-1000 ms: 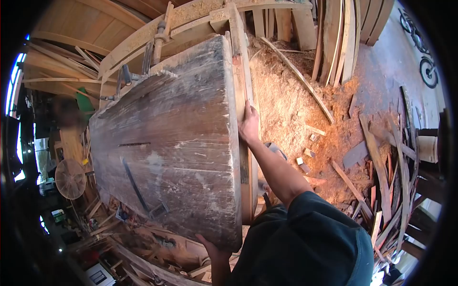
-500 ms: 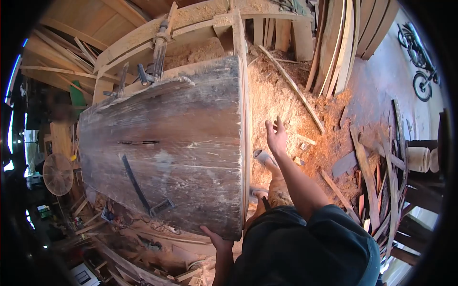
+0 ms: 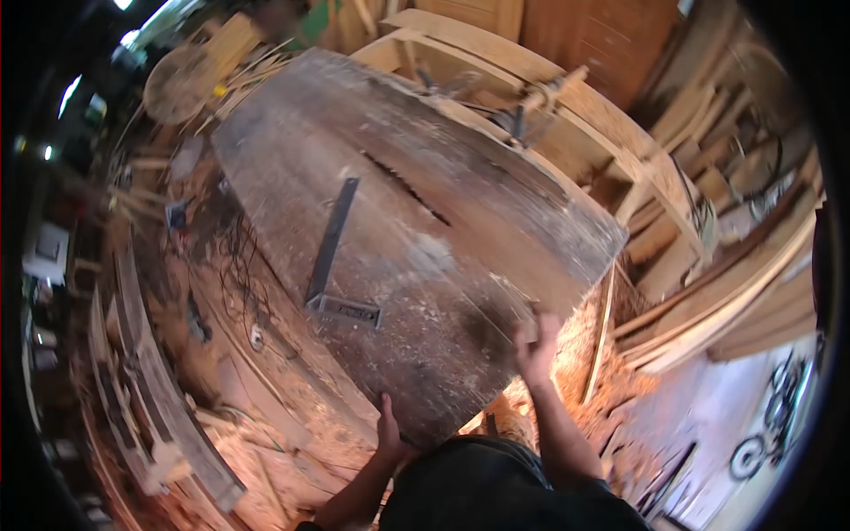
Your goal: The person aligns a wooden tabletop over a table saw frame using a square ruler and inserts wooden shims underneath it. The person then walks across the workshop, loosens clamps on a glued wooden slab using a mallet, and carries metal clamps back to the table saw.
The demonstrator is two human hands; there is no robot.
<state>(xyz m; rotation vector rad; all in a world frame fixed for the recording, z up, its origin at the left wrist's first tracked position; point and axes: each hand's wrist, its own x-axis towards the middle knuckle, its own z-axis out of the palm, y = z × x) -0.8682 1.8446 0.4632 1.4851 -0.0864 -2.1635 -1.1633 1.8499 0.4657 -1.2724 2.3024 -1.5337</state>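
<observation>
A broad, worn wooden workbench top [image 3: 398, 265] fills the middle of the head view, with a long dark slot in it. My left hand [image 3: 390, 432] grips its near left corner, thumb on top and the other fingers hidden below the edge. Over the near right edge is my right hand [image 3: 537, 350], slightly blurred, its fingers apart and nothing seen in them. Whether it touches the wood I cannot tell. A dark try square [image 3: 332, 252] lies on the left part of the top.
Beyond the far side stands a curved pale wooden frame [image 3: 496, 44] with a clamp [image 3: 540, 102]. Boards [image 3: 735, 310] lean at the right, near a motorbike [image 3: 766, 420]. Timber pieces [image 3: 168, 380] and cables [image 3: 243, 274] lie left. A round fan [image 3: 180, 84] stands at the far left.
The view has turned, so the workbench top now slants across it. My right hand has come from out over the sawdust floor to the top's near right edge. My left hand still grips the corner.
</observation>
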